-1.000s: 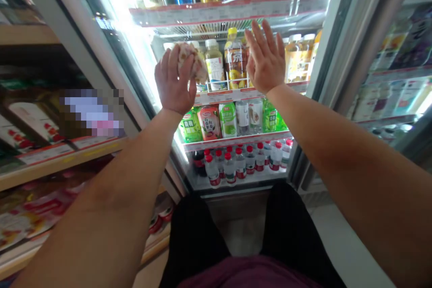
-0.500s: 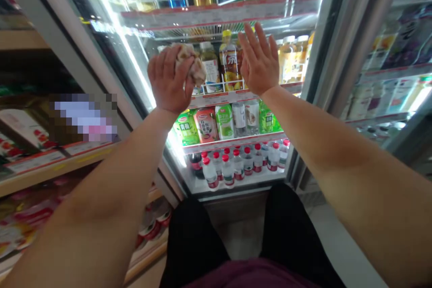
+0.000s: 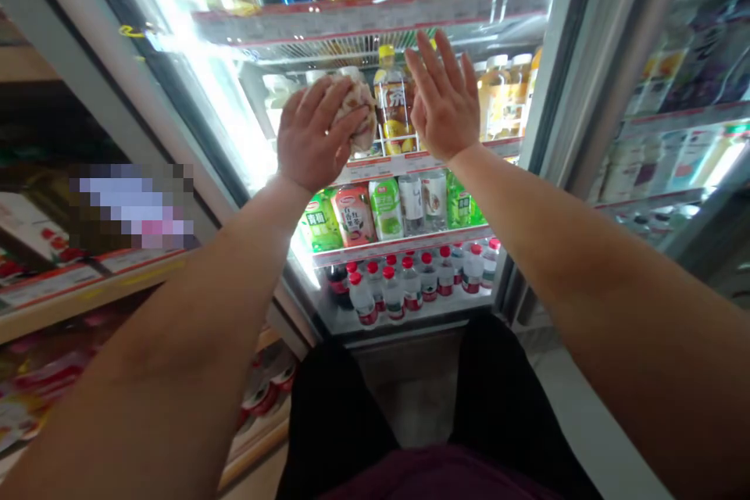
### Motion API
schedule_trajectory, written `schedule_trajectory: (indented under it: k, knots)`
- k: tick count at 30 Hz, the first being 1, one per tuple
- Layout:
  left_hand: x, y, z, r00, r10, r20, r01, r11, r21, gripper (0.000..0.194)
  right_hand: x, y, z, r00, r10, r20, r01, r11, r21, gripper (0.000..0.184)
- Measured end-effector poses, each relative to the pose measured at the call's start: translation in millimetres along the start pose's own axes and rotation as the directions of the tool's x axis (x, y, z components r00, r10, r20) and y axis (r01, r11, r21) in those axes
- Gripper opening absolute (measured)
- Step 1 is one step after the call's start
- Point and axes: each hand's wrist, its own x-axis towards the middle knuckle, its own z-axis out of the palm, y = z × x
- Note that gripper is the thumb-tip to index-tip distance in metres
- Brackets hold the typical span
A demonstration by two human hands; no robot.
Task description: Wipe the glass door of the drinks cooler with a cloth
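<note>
My left hand (image 3: 310, 139) grips a crumpled cloth (image 3: 358, 95) before the cooler's glass door (image 3: 551, 86); my right hand (image 3: 448, 116) is open, fingers spread. Work appears underway; how much remains, I cannot tell.

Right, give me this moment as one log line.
left hand: holds crumpled cloth | right hand: open, nothing seen held | seen between hands: yellow-capped bottle on cooler shelf | right-hand contact: unclear

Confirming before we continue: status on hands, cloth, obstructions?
Left hand gripping crumpled cloth. Right hand open, raised. Yellow-capped tea bottle visible between; cloth hides what's directly behind.
</note>
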Motion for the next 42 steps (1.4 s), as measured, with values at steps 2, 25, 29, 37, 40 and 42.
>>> schedule_trajectory:
  k: [2,25,29,37,40,42]
  knots:
    - [0,-2,1.3,0.998,-0.038,-0.06,0.039,0.999,0.018,0.052,0,0,-1,1.0,-0.001,0.006,0.001,1.0,0.0,0.065]
    - [3,-1,3.8,0.982,-0.147,-0.115,0.15,0.988,0.022,0.054,0,2,1,0.999,-0.042,-0.027,0.04,0.997,-0.063,0.065]
    - [2,-3,4.4,0.999,0.053,-0.001,-0.053,0.998,0.045,0.045,-1,1,1,0.998,-0.051,-0.038,0.048,0.996,-0.077,0.064]
    - [-1,-11,11.4,0.981,0.176,-0.079,-0.17,0.983,0.075,0.037,-2,0,2,0.995,-0.061,-0.078,0.057,0.998,-0.041,0.062]
    - [-1,-11,11.8,0.978,0.189,-0.091,-0.18,0.979,0.094,0.035,-2,0,2,0.996,-0.051,-0.069,0.049,0.998,-0.026,0.062]
    - [0,-11,11.6,0.975,0.193,-0.106,-0.182,0.978,0.106,0.035,-2,0,2,0.997,-0.043,-0.063,0.042,0.999,-0.027,0.062]
